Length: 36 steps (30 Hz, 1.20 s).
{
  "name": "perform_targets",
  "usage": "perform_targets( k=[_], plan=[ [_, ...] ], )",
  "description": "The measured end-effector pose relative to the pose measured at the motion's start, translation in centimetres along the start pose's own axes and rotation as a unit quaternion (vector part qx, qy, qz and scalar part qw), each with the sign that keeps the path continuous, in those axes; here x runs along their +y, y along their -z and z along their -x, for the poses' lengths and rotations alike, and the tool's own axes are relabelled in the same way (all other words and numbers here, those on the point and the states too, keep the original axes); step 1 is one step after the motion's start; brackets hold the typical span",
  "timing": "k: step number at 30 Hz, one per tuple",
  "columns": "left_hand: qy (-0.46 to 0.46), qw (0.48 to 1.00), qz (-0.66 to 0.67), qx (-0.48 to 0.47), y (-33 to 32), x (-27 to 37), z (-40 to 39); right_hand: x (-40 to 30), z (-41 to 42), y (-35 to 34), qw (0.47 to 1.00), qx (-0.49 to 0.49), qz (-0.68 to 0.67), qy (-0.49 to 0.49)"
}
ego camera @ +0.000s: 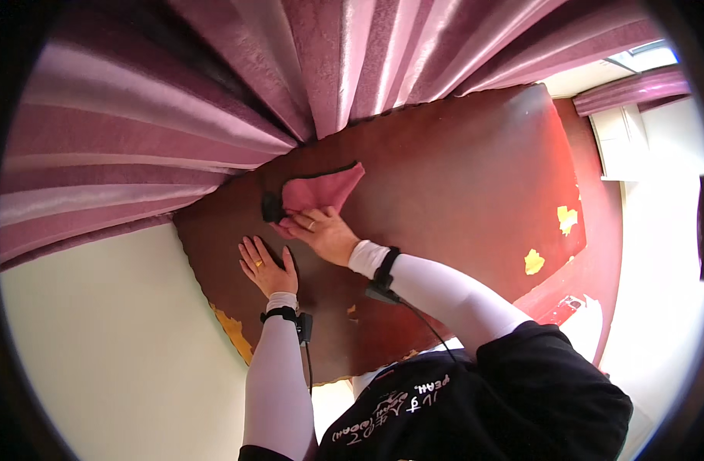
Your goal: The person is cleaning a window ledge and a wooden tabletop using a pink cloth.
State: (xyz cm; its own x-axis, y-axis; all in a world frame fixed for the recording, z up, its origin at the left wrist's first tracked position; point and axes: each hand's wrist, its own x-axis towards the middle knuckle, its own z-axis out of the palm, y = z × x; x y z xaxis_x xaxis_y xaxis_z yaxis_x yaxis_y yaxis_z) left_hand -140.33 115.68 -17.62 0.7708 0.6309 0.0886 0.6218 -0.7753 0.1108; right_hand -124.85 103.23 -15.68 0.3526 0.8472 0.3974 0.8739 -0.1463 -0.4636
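Observation:
My right hand (328, 233) rests on a pink cloth (317, 193), its fingers bent over the cloth's near edge. The cloth lies partly spread, with a dark border along its far side and a corner pointing right. A small black item (271, 207) touches its left side; I cannot tell what it is. Palm down and bare, my left hand (269, 271) lies on the reddish-brown covered surface (432, 190), thumb spread from the fingers. It sits nearer to me than the cloth, to the left. Both wrists carry black straps with small devices and cables.
Pink-purple curtains (329, 63) hang along the surface's far edge. The covering is torn at the right, where yellow patches (535, 262) show, and along the left edge, at another yellow patch (232, 331). A pale floor (115, 346) lies at left.

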Motion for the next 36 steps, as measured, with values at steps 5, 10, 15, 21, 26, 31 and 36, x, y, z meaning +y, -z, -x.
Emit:
perform_targets(
  k=[5, 10, 15, 21, 26, 31, 36],
  plan=[
    [-0.003, 1.000, -0.012, -0.001, 0.0, 0.6, -0.3, 13.7, 6.8, 8.8, 0.937, -0.041, 0.314, -0.150],
    [-0.008, 1.000, -0.014, -0.006, -0.2, 1.4, -1.0, 25.8, 15.8, 20.1, 0.783, 0.213, 0.292, -0.506],
    [-0.003, 1.000, -0.029, -0.003, -0.1, 0.0, -0.2, 13.6, 8.2, 11.6, 0.878, 0.042, 0.222, -0.422],
    [-0.005, 1.000, 0.000, -0.009, -0.2, 0.1, -0.1, -6.3, 5.4, 1.8, 0.972, -0.117, -0.103, -0.174],
    [0.005, 1.000, -0.021, 0.004, -0.2, -0.9, 0.5, 0.0, 5.9, 9.0, 0.944, -0.097, 0.063, -0.310],
    [-0.007, 1.000, -0.019, 0.001, -0.3, 1.0, -0.6, 18.7, 18.7, 19.5, 0.794, 0.208, 0.239, -0.519],
    [-0.013, 0.999, -0.026, 0.018, -0.4, 0.1, -0.3, 17.4, 18.2, 16.2, 0.743, 0.169, 0.292, -0.578]
  ],
)
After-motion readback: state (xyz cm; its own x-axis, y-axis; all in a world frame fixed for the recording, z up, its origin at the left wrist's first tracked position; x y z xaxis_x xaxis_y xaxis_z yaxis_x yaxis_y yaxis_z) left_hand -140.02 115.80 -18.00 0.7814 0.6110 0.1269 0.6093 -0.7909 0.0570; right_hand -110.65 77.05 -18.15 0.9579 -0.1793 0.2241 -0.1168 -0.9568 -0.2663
